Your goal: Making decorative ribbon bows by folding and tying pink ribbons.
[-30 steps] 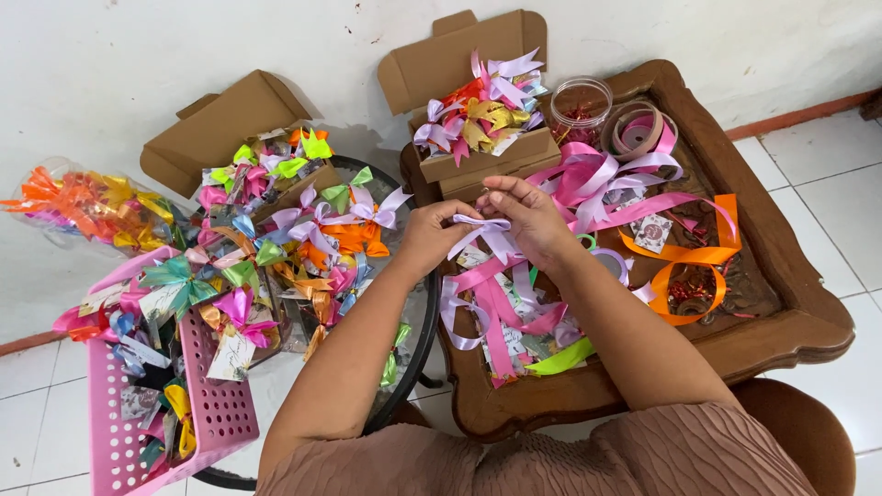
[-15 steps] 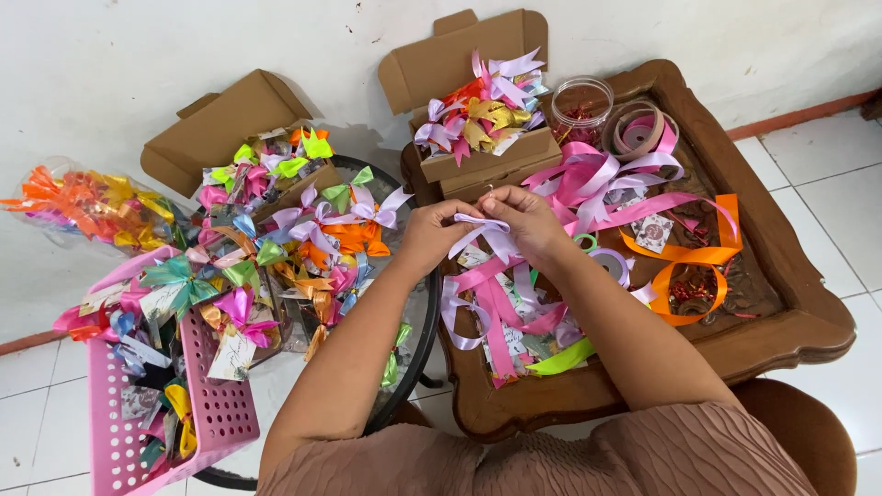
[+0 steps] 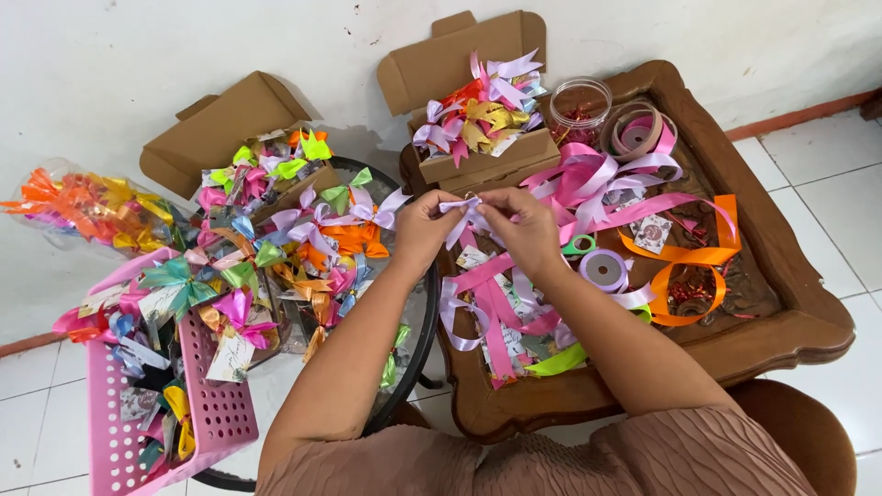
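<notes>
The left hand [image 3: 424, 228] and the right hand [image 3: 525, 223] meet over the near left part of a brown wooden table [image 3: 790, 303] with a raised rim. The fingers of both hands are closed on a small pale purple ribbon bow [image 3: 466, 213], which sits between them, just above the table. Under the hands lies a heap of pink ribbons [image 3: 501, 308] with one lime green strip. An orange ribbon [image 3: 689, 266] loops to the right, near a roll of pale ribbon [image 3: 604, 269]. At the far side of the table stand an open cardboard box [image 3: 459, 64] full of bows, a clear round jar [image 3: 579, 108] and a big ribbon roll [image 3: 638, 133]. To the left is a round glass table [image 3: 418, 340] piled with bright bows, with another open cardboard box [image 3: 216, 124] on it. A pink basket [image 3: 216, 413] with holes stands near the front left. The floor [image 3: 827, 174] has white tiles, and the wall [image 3: 138, 46] is white.
</notes>
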